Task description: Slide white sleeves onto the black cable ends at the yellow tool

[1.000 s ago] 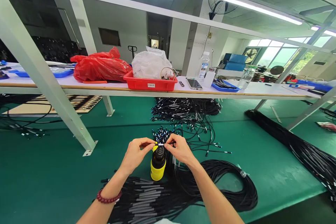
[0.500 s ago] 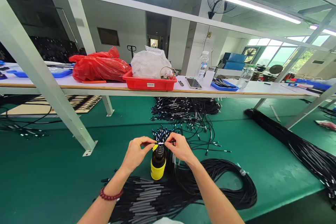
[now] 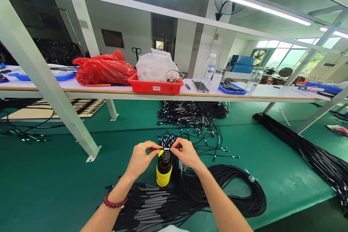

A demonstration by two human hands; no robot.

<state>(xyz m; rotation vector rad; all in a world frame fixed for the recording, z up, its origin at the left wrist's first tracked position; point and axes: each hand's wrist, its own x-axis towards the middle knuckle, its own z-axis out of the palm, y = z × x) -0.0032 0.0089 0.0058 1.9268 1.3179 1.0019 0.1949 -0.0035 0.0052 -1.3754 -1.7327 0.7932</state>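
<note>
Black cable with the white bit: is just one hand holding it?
No, the left hand and right hand pinch the black cable beside its white bit.

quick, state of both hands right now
Left hand: closed, pinching a thin white-banded black cable.
Right hand: closed, pinching the same cable across the band.

"What has been shifted over the last second?"

"The beaded bracelet (image 3: 115, 203) has been carried slightly upward and rightward in view, and the left hand (image 3: 140, 157) has been raised a touch."

"And the white-marked black piece (image 3: 166, 149)?"

"Perhaps it has been lifted by a hair too; it is too small to be judged surely."
</note>
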